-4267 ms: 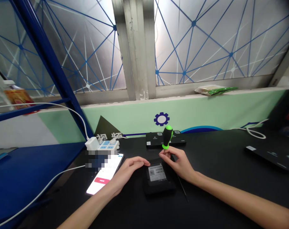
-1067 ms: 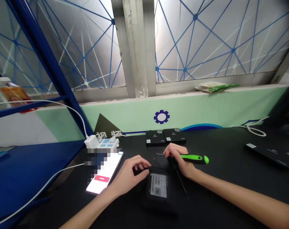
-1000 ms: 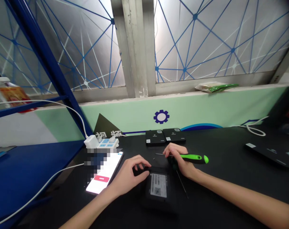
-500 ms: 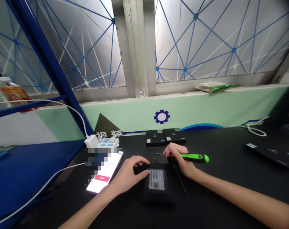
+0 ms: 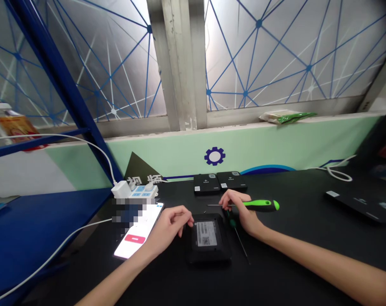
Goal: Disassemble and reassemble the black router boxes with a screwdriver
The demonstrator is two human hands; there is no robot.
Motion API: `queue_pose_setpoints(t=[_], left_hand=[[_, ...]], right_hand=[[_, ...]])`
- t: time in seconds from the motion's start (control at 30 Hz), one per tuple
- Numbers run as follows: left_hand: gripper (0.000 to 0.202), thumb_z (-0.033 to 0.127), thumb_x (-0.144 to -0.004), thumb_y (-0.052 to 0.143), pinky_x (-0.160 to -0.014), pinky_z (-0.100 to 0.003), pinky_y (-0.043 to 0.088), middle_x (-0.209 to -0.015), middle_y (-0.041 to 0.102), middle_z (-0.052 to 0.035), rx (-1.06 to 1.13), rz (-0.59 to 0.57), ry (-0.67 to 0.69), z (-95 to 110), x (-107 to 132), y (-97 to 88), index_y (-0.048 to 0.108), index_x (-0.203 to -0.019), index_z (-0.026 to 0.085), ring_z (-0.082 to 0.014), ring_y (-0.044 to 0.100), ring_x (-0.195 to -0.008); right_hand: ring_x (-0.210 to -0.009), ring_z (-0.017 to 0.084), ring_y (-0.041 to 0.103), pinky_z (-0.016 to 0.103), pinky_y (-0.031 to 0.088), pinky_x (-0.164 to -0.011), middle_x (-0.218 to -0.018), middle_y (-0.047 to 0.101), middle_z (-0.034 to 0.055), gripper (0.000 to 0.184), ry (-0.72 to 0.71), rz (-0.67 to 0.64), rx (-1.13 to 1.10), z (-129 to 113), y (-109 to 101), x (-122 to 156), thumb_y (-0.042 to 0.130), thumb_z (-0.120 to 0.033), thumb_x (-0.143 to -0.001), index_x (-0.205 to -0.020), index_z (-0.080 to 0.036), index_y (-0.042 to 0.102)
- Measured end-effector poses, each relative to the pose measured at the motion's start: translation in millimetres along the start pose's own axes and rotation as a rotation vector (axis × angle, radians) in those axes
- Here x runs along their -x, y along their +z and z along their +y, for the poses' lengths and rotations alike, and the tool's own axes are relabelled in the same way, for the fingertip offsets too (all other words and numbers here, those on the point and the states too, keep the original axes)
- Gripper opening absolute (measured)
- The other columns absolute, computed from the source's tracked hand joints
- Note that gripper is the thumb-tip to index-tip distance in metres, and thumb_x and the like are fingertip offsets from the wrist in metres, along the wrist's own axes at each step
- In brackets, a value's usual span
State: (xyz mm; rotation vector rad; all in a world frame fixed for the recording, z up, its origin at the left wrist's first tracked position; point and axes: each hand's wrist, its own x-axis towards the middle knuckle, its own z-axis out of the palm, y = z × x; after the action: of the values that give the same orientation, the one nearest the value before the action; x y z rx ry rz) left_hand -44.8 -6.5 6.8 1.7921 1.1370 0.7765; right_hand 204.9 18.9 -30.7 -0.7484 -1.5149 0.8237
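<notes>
A small black device (image 5: 208,240) with a white label lies on the black table (image 5: 291,238) in front of me. My left hand (image 5: 169,225) rests at its left edge, fingers curled against the casing. My right hand (image 5: 240,209) holds a green-handled screwdriver (image 5: 259,205) lying flat, its shaft pointing left just beyond the device. A second thin screwdriver (image 5: 239,240) lies on the table under my right wrist.
A lit phone (image 5: 138,231) lies left of the device, with a white power strip (image 5: 138,192) behind it. Two flat black devices (image 5: 220,182) sit near the wall. Another black unit (image 5: 360,206) lies far right. A blue shelf frame (image 5: 52,72) stands on the left.
The upright screwdriver has been laid flat in my right hand. My left hand slid off the device's top corner to its left edge, and the device shifted slightly away from me.
</notes>
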Motion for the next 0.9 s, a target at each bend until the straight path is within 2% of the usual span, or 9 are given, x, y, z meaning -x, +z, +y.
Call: queue_pose_setpoints(t=[0.1, 0.2, 0.33, 0.47, 0.63, 0.73, 0.9], left_hand=[[0.038, 0.049, -0.093, 0.055, -0.050, -0.023, 0.030, -0.067, 0.064, 0.0005, 0.100, -0.086, -0.100, -1, -2, 1.0, 0.060, -0.072, 0.017, -0.0086, 0.040, -0.044], [0.037, 0.048, -0.093, 0.056, -0.053, -0.023, 0.031, -0.067, 0.067, 0.0002, 0.142, -0.123, -0.111, -1, -2, 1.7, 0.060, -0.072, 0.017, -0.0074, 0.037, -0.043], [0.039, 0.048, -0.094, 0.054, -0.056, -0.024, 0.034, -0.070, 0.068, -0.0002, 0.155, -0.138, -0.099, 1, -1, 1.1, 0.061, -0.073, 0.017, -0.0069, 0.037, -0.043], [0.038, 0.050, -0.092, 0.055, -0.051, -0.023, 0.032, -0.072, 0.068, -0.0012, 0.200, -0.138, -0.123, 0, -2, 1.5, 0.061, -0.075, 0.017, -0.0079, 0.040, -0.044], [0.039, 0.051, -0.092, 0.055, -0.048, -0.021, 0.032, -0.052, 0.054, 0.0044, 0.209, -0.146, -0.122, -1, -4, 2.6, 0.061, -0.073, 0.018, -0.0089, 0.039, -0.041], [0.040, 0.052, -0.093, 0.055, -0.048, -0.021, 0.033, -0.047, 0.050, 0.0059, 0.198, -0.145, -0.124, -1, -5, 2.6, 0.061, -0.073, 0.018, -0.0094, 0.039, -0.041], [0.039, 0.051, -0.094, 0.055, -0.049, -0.021, 0.034, -0.048, 0.050, 0.0061, 0.193, -0.146, -0.124, -2, -4, 1.9, 0.061, -0.074, 0.018, -0.0095, 0.041, -0.042]], right_hand=[[-0.066, 0.017, 0.055, 0.028, 0.043, -0.059, -0.074, 0.063, 0.0055, 0.048, 0.011, -0.010, -0.021, 0, 0, 0, 0.044, -0.039, -0.101, -0.061, -0.018, 0.059], [-0.063, 0.016, 0.053, 0.028, 0.042, -0.057, -0.074, 0.063, 0.0053, 0.047, 0.026, -0.018, -0.045, 1, 1, 0, 0.045, -0.040, -0.100, -0.061, -0.018, 0.060], [-0.060, 0.016, 0.052, 0.028, 0.041, -0.056, -0.072, 0.063, 0.0052, 0.049, 0.046, -0.019, -0.085, 5, 1, 0, 0.046, -0.043, -0.099, -0.060, -0.018, 0.061], [-0.058, 0.016, 0.052, 0.029, 0.042, -0.056, -0.071, 0.063, 0.0055, 0.052, 0.060, -0.025, -0.145, 9, 0, 0, 0.046, -0.049, -0.098, -0.059, -0.018, 0.062], [-0.054, 0.017, 0.053, 0.030, 0.044, -0.053, -0.061, 0.062, 0.0061, 0.059, 0.098, 0.009, -0.176, 6, 0, -2, 0.046, -0.057, -0.096, -0.053, -0.019, 0.061], [-0.049, 0.017, 0.052, 0.030, 0.043, -0.051, -0.052, 0.058, 0.0050, 0.061, 0.090, 0.047, -0.212, 3, 0, -4, 0.046, -0.055, -0.096, -0.047, -0.020, 0.058], [-0.044, 0.016, 0.051, 0.031, 0.043, -0.051, -0.044, 0.052, 0.0029, 0.061, 0.066, 0.064, -0.248, -4, -2, -9, 0.048, -0.048, -0.097, -0.042, -0.021, 0.057]])
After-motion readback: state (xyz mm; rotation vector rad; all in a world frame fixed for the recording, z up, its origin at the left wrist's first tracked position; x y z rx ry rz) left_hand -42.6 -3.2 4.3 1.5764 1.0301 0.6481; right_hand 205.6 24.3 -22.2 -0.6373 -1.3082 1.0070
